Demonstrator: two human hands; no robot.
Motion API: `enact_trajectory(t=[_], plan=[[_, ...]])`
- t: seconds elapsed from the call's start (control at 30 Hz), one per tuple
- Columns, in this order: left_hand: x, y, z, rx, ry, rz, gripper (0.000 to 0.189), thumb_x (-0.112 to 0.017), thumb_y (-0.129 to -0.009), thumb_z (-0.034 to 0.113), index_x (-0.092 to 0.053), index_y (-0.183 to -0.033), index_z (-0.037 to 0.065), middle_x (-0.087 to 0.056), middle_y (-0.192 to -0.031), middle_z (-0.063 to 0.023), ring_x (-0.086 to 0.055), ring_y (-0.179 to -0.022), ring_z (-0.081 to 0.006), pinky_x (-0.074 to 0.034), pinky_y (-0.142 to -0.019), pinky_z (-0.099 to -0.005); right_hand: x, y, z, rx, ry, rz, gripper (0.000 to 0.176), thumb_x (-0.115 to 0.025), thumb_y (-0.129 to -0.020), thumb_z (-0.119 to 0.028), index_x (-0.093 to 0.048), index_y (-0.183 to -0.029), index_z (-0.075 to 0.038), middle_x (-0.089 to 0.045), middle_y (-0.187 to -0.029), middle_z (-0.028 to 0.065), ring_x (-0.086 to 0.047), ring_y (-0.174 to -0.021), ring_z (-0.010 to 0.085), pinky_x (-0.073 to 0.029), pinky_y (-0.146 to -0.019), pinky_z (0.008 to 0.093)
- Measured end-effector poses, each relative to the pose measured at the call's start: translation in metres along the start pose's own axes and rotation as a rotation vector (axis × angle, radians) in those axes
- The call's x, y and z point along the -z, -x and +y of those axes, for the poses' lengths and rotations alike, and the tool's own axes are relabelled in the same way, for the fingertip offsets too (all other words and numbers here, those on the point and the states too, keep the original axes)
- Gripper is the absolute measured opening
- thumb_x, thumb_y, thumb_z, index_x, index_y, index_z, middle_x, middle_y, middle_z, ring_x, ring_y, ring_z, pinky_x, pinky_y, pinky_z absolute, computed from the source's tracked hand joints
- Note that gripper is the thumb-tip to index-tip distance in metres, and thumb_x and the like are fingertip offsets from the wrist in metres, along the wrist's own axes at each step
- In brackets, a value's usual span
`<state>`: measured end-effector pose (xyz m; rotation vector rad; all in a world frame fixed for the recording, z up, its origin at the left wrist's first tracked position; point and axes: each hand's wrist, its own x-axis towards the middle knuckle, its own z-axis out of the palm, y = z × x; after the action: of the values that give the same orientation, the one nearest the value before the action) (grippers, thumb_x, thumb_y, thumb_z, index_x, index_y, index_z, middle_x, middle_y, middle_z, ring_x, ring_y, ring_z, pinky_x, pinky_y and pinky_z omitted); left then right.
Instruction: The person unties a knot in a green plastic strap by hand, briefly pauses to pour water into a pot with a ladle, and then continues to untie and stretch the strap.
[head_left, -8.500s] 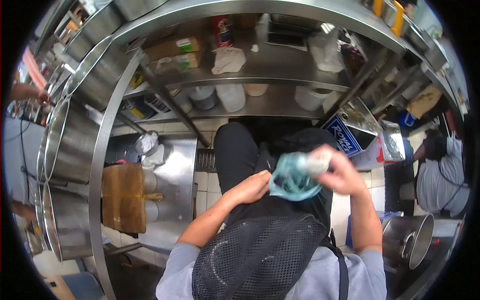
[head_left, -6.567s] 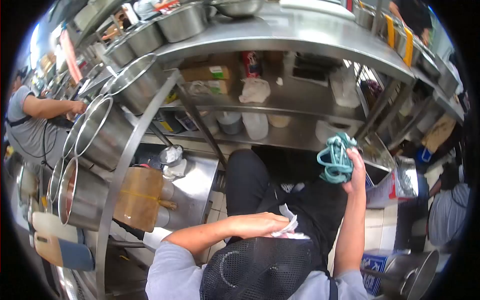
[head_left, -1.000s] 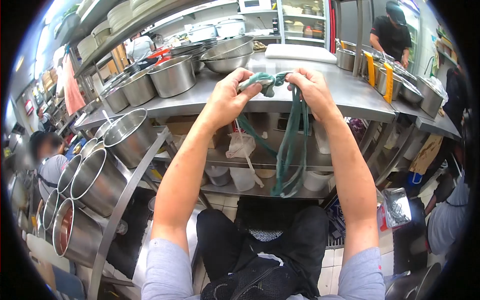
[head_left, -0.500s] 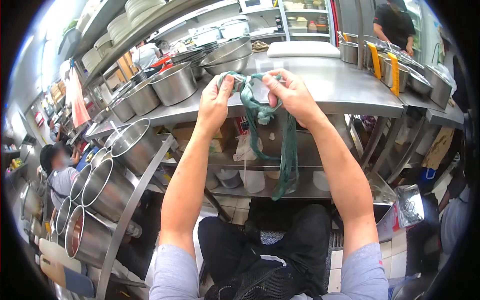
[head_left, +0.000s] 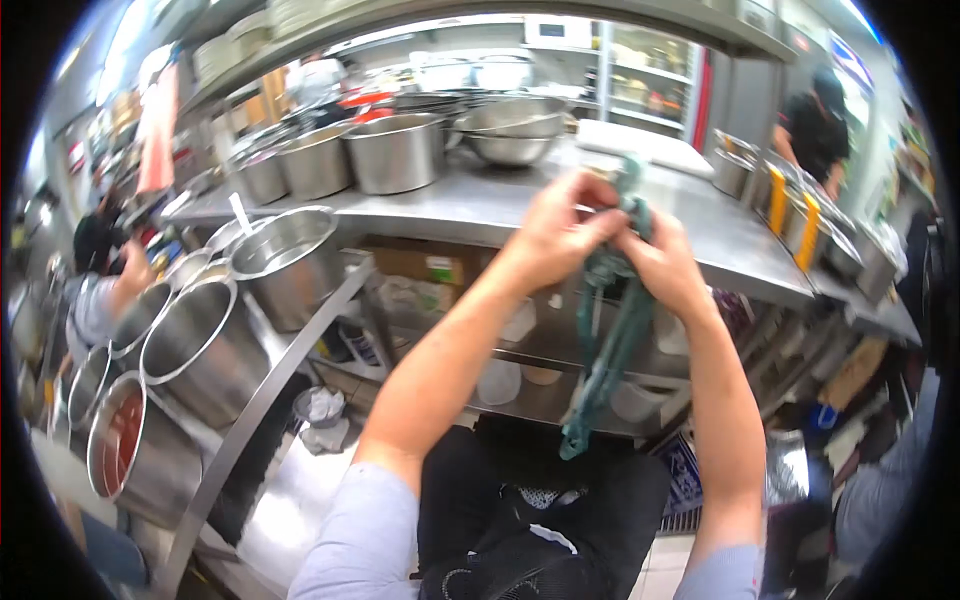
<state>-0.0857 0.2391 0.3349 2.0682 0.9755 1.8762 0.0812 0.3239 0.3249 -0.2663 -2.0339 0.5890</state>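
A twisted, knotted length of green net-like fabric (head_left: 622, 335) hangs between my raised hands in front of the steel table. My left hand (head_left: 568, 230) is closed, pinching the fabric near its upper part with thumb and fingers. Close against it, my right hand (head_left: 668, 258) also grips the fabric, its thumb meeting the left fingertips. A bunched piece sticks up above the fingers. The longer strands dangle below, down to about the height of my knees. The exact hold inside the fingers is partly hidden and blurred.
Steel pots (head_left: 395, 155), mixing bowls (head_left: 510, 130) and a white cutting board (head_left: 645, 148) stand on the steel table (head_left: 470, 205). Large pots (head_left: 205, 350) fill a rack at left, one holding red liquid. A co-worker (head_left: 815, 130) stands at the far right; another person (head_left: 95, 290) is at left.
Both hands have moved right and slightly down, from apart to close together. The fabric, earlier stretched between them with a knot in the middle, now hangs in a narrower bundle. The view has shifted.
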Motion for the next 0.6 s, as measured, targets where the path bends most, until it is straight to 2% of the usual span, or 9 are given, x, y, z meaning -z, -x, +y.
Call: enact_trajectory(t=[0.03,0.07,0.13,0.23,0.27,0.33,0.37,0.43,0.6], plan=[[0.003,0.002,0.007,0.061,0.015,-0.027,0.027,-0.075,-0.089,0.007,-0.06,-0.111,0.001,-0.064,-0.101,-0.0037,-0.062,-0.096,-0.0134,-0.053,-0.085,-0.0304,-0.001,0.003,-0.006,-0.059,-0.018,-0.029,0.027,-0.067,-0.096,-0.014,-0.063,-0.118,0.0,-0.065,-0.099,0.0004,-0.057,-0.091,0.01,-0.049,-0.084,0.0289],[0.002,0.004,0.008,0.124,0.173,0.011,0.027,-0.075,-0.089,0.005,-0.061,-0.111,0.0,-0.065,-0.103,-0.0046,-0.064,-0.095,-0.0132,-0.054,-0.084,-0.0304,-0.006,0.006,-0.012,-0.026,-0.069,-0.014,0.029,-0.069,-0.096,-0.018,-0.063,-0.12,-0.002,-0.064,-0.098,-0.0007,-0.057,-0.084,0.0076,-0.048,-0.075,0.0257],[0.012,0.007,0.007,0.147,0.147,0.031,0.025,-0.074,-0.09,0.005,-0.062,-0.111,0.0,-0.068,-0.103,-0.0055,-0.065,-0.096,-0.0124,-0.054,-0.085,-0.0299,-0.004,0.009,-0.03,-0.169,-0.202,-0.069,0.027,-0.07,-0.096,-0.022,-0.064,-0.116,-0.005,-0.062,-0.097,-0.0025,-0.053,-0.074,0.004,-0.043,-0.063,0.0216],[0.025,0.012,0.011,0.153,0.039,-0.006,0.024,-0.073,-0.091,0.005,-0.064,-0.112,0.0,-0.068,-0.102,-0.0055,-0.064,-0.095,-0.0116,-0.054,-0.085,-0.0294,-0.014,0.004,-0.05,-0.197,-0.331,0.027,0.024,-0.071,-0.097,-0.027,-0.065,-0.109,-0.007,-0.061,-0.088,-0.0036,-0.049,-0.067,0.0018,-0.036,-0.056,0.0195],[0.027,0.013,0.008,0.162,0.078,-0.024,0.022,-0.071,-0.092,0.004,-0.064,-0.112,-0.001,-0.069,-0.102,-0.005,-0.064,-0.095,-0.0112,-0.054,-0.085,-0.0289,-0.015,0.002,-0.05,-0.208,-0.324,0.037,0.024,-0.071,-0.097,-0.027,-0.065,-0.109,-0.007,-0.061,-0.088,-0.0036,-0.049,-0.067,0.0018,-0.036,-0.056,0.0195],[0.031,0.015,-0.002,0.133,0.092,0.008,0.022,-0.07,-0.094,0.006,-0.063,-0.113,-0.001,-0.068,-0.104,-0.0052,-0.064,-0.096,-0.0109,-0.053,-0.086,-0.0281,-0.015,-0.002,-0.044,-0.162,-0.115,-0.031,0.025,-0.07,-0.097,-0.025,-0.065,-0.106,-0.002,-0.068,-0.085,0.0063,-0.063,-0.079,0.0102,-0.05,-0.072,0.0261],[0.032,0.017,-0.006,0.154,0.205,0.019,0.026,-0.069,-0.095,0.008,-0.061,-0.117,-0.001,-0.068,-0.107,-0.0056,-0.062,-0.099,-0.0109,-0.052,-0.089,-0.0275,-0.021,-0.004,-0.046,-0.11,-0.138,0.015,0.026,-0.067,-0.099,-0.028,-0.065,-0.099,-0.002,-0.066,-0.076,0.0045,-0.061,-0.07,0.0101,-0.048,-0.066,0.0268],[0.033,0.021,0.004,0.187,0.321,-0.029,0.031,-0.067,-0.096,0.008,-0.057,-0.124,0.0,-0.066,-0.109,-0.0059,-0.061,-0.103,-0.0116,-0.05,-0.092,-0.0283,-0.023,-0.007,-0.043,-0.14,-0.138,0.055,0.028,-0.066,-0.1,-0.03,-0.065,-0.099,-0.002,-0.066,-0.076,0.0046,-0.06,-0.069,0.0099,-0.047,-0.064,0.0273],[0.025,0.035,0.009,0.181,0.147,-0.033,0.028,-0.064,-0.098,0.007,-0.057,-0.124,0.0,-0.065,-0.108,-0.0059,-0.06,-0.101,-0.0112,-0.049,-0.091,-0.028,-0.03,-0.007,-0.028,-0.158,-0.232,0.115,0.034,-0.062,-0.102,-0.036,-0.064,-0.098,-0.002,-0.063,-0.073,0.0032,-0.056,-0.064,0.0099,-0.045,-0.059,0.0276]])
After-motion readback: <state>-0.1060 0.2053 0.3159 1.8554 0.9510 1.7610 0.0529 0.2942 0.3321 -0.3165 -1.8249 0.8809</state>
